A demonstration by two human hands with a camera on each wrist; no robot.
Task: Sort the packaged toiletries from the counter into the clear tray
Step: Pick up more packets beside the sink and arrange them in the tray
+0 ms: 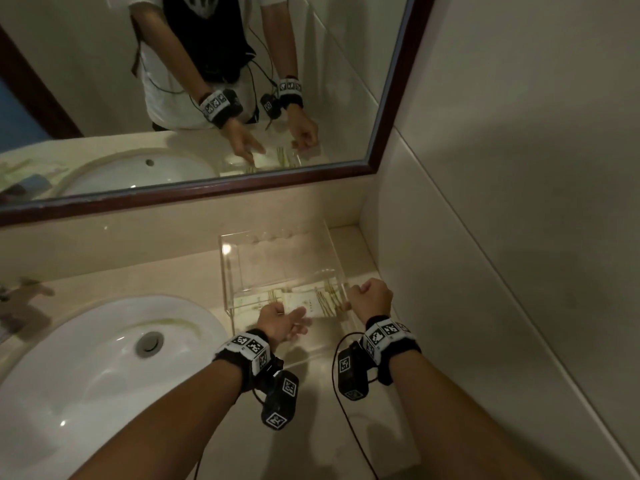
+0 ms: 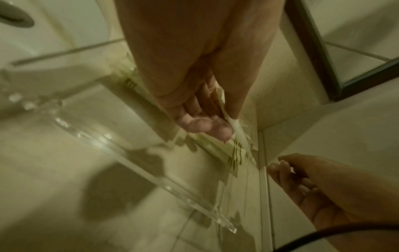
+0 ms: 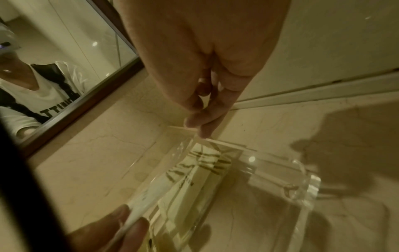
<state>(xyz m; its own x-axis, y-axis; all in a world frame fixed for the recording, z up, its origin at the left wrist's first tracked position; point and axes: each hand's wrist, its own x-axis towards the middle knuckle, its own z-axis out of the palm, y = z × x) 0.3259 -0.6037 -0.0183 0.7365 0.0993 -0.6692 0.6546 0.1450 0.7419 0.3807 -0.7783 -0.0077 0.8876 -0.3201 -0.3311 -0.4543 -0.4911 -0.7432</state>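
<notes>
several packets [image 1: 323, 301] already in clear tray [image 1: 227, 268]; left hand [image 1: 282, 323] pinching another at its edge; right hand [image 1: 372, 297] curled, empty.

white sink [image 1: 86, 358] left | dark-framed mirror [image 1: 391, 109] behind | beige tiled wall [image 1: 502, 168] right

The clear tray [image 1: 230, 271] looks like thick, glossy acrylic with polished edges that catch the light, and the packaged toiletries [image 1: 304, 303] in it look like matt white paper or card printed with thin dark lines. The counter [image 1: 145, 271] is smooth, faintly veined beige stone, and the sink [image 1: 86, 358] at left is glossy white ceramic with a dull metal drain [image 1: 149, 344]. On the far wall the mirror [image 1: 207, 81] has a dark, satin wood-look frame, and the wristbands [image 1: 247, 348] look like fuzzy black cloth.
</notes>
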